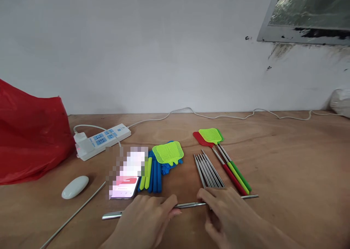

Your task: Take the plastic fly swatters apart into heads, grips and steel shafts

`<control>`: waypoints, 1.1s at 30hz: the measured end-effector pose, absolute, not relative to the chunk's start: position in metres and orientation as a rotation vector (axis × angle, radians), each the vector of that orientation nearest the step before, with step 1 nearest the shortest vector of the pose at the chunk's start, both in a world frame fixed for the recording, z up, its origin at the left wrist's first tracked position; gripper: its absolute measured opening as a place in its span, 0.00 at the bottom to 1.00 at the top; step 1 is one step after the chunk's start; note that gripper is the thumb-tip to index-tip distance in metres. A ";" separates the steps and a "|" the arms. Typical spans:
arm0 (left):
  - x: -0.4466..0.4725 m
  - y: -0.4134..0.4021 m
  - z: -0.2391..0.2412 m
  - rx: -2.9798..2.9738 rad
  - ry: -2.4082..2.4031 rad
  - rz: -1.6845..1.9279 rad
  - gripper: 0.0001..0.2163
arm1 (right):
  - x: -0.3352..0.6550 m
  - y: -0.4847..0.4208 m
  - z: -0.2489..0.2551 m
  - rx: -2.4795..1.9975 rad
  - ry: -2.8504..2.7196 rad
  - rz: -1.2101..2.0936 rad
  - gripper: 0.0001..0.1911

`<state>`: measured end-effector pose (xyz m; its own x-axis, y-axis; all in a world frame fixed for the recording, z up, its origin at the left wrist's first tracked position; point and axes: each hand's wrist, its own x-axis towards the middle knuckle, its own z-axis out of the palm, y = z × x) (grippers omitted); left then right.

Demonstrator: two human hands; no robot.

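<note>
Grip is closed on both sides: left hand (143, 214) and right hand (226, 209) hold one metal rod (189, 205) well apart from the desk's back edge (153, 114), presumably spaced for control; loose rods (207, 168) lie ahead, seemingly for easy reach.

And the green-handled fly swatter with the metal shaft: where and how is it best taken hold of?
Probably mid-handle, coming from the right: its long, straight green handle is the outermost, with the yellow-green handle close along its left. The held silver metal rod has its tip near the handle's end. The green mesh head looks a poor grip, mostly beneath the yellow-green mesh head.
</note>
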<state>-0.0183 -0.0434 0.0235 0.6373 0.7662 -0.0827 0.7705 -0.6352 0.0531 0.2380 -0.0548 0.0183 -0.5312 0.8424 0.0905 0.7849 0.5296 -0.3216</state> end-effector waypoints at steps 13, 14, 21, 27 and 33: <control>-0.013 -0.046 0.025 2.653 1.279 0.059 0.11 | 0.239 -0.052 -0.005 -1.494 -2.453 -0.086 0.07; -0.016 -0.045 0.025 2.639 1.324 0.059 0.11 | 0.242 -0.051 -0.005 -1.529 -2.457 -0.070 0.07; -0.012 -0.041 0.025 2.697 1.422 -0.268 0.12 | 0.241 -0.047 -0.007 -1.659 -2.503 -0.020 0.08; 0.006 -0.044 0.024 2.779 1.408 -0.288 0.12 | 0.221 -0.051 -0.006 -1.613 -2.554 -0.054 0.07; 0.009 -0.043 0.023 2.752 1.412 -0.203 0.13 | 0.218 -0.052 -0.009 -1.489 -2.480 0.030 0.06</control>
